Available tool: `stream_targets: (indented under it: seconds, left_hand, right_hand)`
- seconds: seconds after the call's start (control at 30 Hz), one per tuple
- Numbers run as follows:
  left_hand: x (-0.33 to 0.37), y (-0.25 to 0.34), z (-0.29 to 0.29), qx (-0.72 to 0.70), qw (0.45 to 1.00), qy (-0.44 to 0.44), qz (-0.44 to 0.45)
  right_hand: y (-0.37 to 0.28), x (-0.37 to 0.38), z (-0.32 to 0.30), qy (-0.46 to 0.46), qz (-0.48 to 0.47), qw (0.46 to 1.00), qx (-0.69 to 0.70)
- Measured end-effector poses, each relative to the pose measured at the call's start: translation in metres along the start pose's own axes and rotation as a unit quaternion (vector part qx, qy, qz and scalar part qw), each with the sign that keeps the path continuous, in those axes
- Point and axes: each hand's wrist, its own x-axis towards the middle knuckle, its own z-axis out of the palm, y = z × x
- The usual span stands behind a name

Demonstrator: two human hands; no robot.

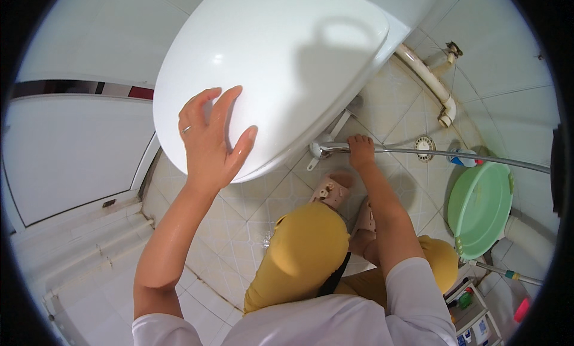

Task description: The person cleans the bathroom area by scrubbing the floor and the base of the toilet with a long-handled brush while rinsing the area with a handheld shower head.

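Observation:
A white toilet with its glossy lid (281, 53) down fills the upper middle of the view. Above the lid's near left part is my left hand (212, 137), fingers spread and slightly curled, a ring on one finger. It holds nothing; whether its fingertips touch the lid I cannot tell. Beside the toilet's right side, my right hand (361, 150) is wrapped round the handle of a chrome shower head (323, 149). The shower head points toward the toilet's side, low over the tiles. A metal hose (466, 156) runs from my hand to the right wall.
A green basin (481, 211) leans at the right, with a blue-and-white bottle (462, 158) beside it. A round floor drain (425, 147) and a bent pipe (439, 95) lie beyond the hose. A white door (78, 155) stands left; a shelf rack (478, 316) is at lower right.

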Motion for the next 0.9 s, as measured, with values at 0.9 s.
stream_targets:
  seconds: [0.9]
  left_hand:
    - [0.000,0.006,0.005,0.004,0.999,0.054,0.005]
  right_hand:
    - [-0.056,-0.063,0.013,-0.068,-0.069,0.995,0.005]
